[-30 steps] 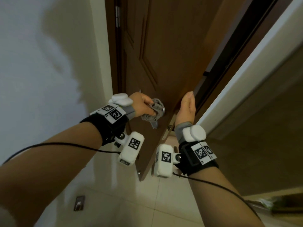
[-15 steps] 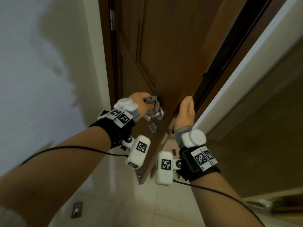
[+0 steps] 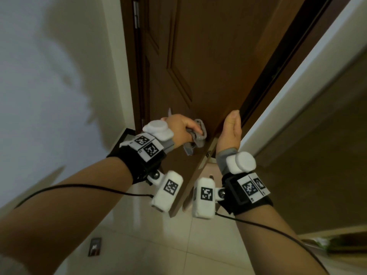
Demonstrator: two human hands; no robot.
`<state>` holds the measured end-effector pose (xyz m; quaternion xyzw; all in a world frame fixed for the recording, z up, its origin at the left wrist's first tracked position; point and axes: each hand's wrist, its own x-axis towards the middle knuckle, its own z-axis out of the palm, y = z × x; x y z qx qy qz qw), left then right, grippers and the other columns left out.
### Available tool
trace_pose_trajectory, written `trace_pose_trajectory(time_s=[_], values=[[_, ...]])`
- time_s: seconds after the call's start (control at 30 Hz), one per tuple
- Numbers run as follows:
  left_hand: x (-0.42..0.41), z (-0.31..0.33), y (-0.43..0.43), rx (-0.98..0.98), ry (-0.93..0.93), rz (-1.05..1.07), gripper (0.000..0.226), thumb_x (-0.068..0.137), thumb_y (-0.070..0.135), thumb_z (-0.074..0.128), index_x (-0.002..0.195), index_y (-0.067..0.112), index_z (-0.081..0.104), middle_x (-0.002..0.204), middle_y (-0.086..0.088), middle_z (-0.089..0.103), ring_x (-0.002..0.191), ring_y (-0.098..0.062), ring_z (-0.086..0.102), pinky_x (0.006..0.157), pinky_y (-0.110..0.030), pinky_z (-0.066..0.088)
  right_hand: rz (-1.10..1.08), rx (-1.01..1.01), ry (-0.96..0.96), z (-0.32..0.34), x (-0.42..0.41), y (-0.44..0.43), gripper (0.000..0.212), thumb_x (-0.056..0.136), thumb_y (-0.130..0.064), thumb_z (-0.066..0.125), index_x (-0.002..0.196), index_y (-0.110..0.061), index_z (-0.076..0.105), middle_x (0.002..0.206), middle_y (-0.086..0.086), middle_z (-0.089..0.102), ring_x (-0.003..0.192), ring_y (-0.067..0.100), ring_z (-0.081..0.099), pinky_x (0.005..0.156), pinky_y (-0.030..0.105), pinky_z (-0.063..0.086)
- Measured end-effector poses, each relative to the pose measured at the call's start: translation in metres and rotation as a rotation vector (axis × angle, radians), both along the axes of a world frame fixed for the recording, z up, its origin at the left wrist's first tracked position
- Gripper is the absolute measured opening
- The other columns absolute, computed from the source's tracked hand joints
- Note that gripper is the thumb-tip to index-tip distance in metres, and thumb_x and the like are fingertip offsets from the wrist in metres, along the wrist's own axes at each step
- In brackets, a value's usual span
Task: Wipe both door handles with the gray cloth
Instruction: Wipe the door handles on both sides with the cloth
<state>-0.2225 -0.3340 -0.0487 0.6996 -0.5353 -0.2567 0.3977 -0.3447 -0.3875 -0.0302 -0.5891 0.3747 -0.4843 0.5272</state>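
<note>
A brown wooden door [image 3: 208,62] stands partly open, seen from its near face. My left hand [image 3: 179,129] is closed around the gray cloth [image 3: 198,136], which is wrapped over the door handle on this face; the handle itself is hidden under the cloth and my fingers. A fold of cloth hangs below my hand. My right hand [image 3: 231,132] grips the door's free edge just right of the handle, thumb up, fingers hidden behind the edge. The handle on the far face is out of sight.
A white wall [image 3: 59,86] lies to the left, with the door's hinge side [image 3: 136,14] beside it. A white door frame [image 3: 294,80] runs diagonally on the right. Pale floor tiles [image 3: 168,251] lie below, with a small dark plate [image 3: 95,246] set in them.
My left hand has slid the cloth back over the handle, covering the metal knob that showed half a second ago. My right hand stays on the door edge.
</note>
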Motion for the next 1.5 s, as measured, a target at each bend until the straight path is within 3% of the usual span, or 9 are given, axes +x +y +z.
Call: trace_pose_trajectory(time_s=[0.1,0.17,0.27,0.47,0.67,0.83,1.1,1.23,1.5], values=[[0.002,-0.008,0.013,-0.089,-0.123,0.039,0.035,0.064,0.015,0.057,0.087,0.035,0.074,0.094,0.016,0.063,0.111,-0.018,0.06,0.108,-0.048,0.033,0.018,0.006,-0.009,0.002,0.005,0.004,0.032,0.101,-0.026,0.026,0.129,-0.022,0.043,0.093,-0.032,0.046,0.084,-0.017,0.047,0.074,-0.003,0.039],[-0.001,-0.006,0.019,-0.086,-0.217,0.045,0.031,0.068,0.014,0.06,0.088,0.03,0.077,0.102,0.011,0.068,0.114,-0.016,0.057,0.109,-0.045,0.026,0.021,0.004,-0.022,0.003,0.006,0.007,0.023,0.101,-0.026,0.026,0.116,-0.028,0.043,0.094,-0.029,0.049,0.088,-0.011,0.051,0.08,0.004,0.04],[-0.008,-0.014,0.027,-0.07,-0.425,0.028,0.028,0.077,0.014,0.064,0.096,0.032,0.074,0.112,0.006,0.067,0.116,-0.015,0.053,0.101,-0.037,0.017,0.023,0.005,-0.014,0.005,0.005,0.013,0.035,0.101,-0.027,0.026,0.131,-0.02,0.043,0.094,-0.029,0.048,0.087,-0.011,0.051,0.075,-0.001,0.041],[-0.016,-0.025,0.058,-0.246,-0.536,-0.017,0.022,0.052,0.01,0.073,0.067,0.027,0.076,0.073,0.01,0.075,0.085,-0.004,0.06,0.069,-0.025,0.015,0.054,0.06,-0.034,0.01,0.005,0.033,0.044,0.101,-0.029,0.028,0.14,-0.012,0.038,0.09,-0.027,0.046,0.082,-0.011,0.047,0.064,-0.007,0.039],[-0.007,-0.013,0.086,-0.335,-0.633,-0.121,0.023,0.06,0.008,0.057,0.068,0.014,0.078,0.071,-0.001,0.076,0.07,-0.019,0.073,0.077,-0.024,0.04,0.082,0.072,-0.077,0.014,0.013,0.053,0.043,0.101,-0.029,0.028,0.14,-0.013,0.038,0.094,-0.028,0.047,0.088,-0.008,0.049,0.07,-0.005,0.04],[-0.003,-0.027,0.124,-0.234,-0.594,-0.051,0.025,0.056,0.003,0.065,0.076,0.01,0.078,0.08,-0.006,0.078,0.072,-0.021,0.074,0.071,-0.018,0.052,0.136,0.089,-0.12,0.018,0.023,0.074,0.043,0.1,-0.032,0.027,0.138,-0.015,0.041,0.099,-0.021,0.051,0.102,0.004,0.048,0.079,0.001,0.039],[0.021,-0.031,0.146,-0.064,-0.194,0.409,0.027,0.078,0.0,0.064,0.103,0.006,0.073,0.104,-0.011,0.074,0.097,-0.024,0.068,0.08,-0.01,0.04,0.218,0.091,-0.166,0.029,0.039,0.097,0.046,0.101,-0.03,0.023,0.14,-0.012,0.037,0.105,-0.018,0.049,0.103,0.001,0.049,0.08,-0.002,0.04],[0.026,-0.037,0.147,0.057,-0.146,0.449,0.032,0.079,-0.005,0.058,0.105,0.007,0.072,0.113,-0.012,0.071,0.106,-0.023,0.065,0.087,-0.014,0.04,0.264,0.141,-0.222,0.028,0.045,0.109,0.046,0.101,-0.032,0.024,0.141,-0.013,0.037,0.11,-0.011,0.049,0.11,0.01,0.047,0.099,0.021,0.039],[0.056,-0.036,0.167,0.119,0.023,0.637,0.024,0.079,0.0,0.062,0.101,0.003,0.072,0.101,-0.017,0.072,0.096,-0.03,0.067,0.081,-0.026,0.05,0.33,0.188,-0.218,0.028,0.068,0.124,0.049,0.099,-0.039,0.025,0.142,-0.017,0.035,0.121,-0.007,0.047,0.13,0.022,0.044,0.113,0.038,0.034]])
